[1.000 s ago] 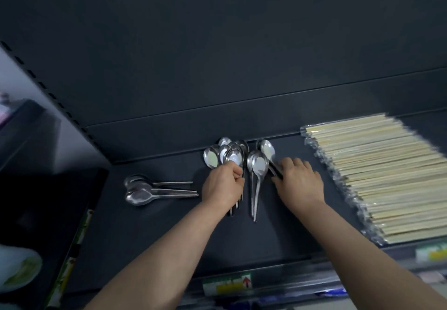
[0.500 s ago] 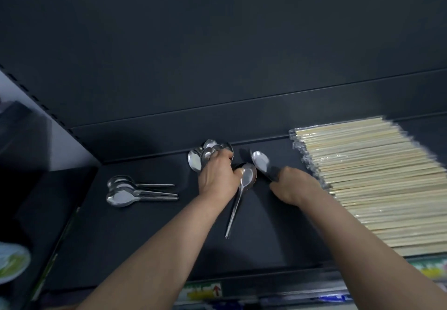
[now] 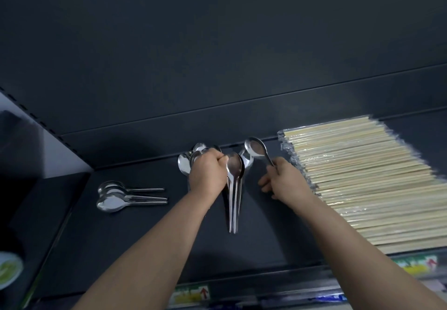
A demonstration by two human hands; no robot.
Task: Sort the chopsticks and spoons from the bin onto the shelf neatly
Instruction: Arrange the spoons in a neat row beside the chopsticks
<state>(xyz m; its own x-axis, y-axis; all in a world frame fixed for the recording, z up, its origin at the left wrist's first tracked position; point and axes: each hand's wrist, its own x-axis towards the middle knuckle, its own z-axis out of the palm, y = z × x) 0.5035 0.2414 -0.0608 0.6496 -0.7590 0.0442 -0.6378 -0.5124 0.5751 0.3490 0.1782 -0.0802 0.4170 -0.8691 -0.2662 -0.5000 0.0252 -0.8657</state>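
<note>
One paper label with a red arrow (image 3: 191,295) is stuck on the near lip of the matte, dark shelf (image 3: 145,249). Past it, a nested stack of polished steel spoons (image 3: 233,200) lies flat, with slim handles toward the viewer and oval bowls away. Further left, three nested spoons (image 3: 113,197) lie sideways. The left hand (image 3: 208,174) is fisted round a bundle of spoons (image 3: 184,164), whose rounded bowls fan out beyond the knuckles. The right hand (image 3: 285,181) pinches the handle of a single spoon (image 3: 255,148), bowl raised. Just right of it, pale wooden chopsticks (image 3: 362,176) in crinkled clear wrap lie in a flat row on the shelf
</note>
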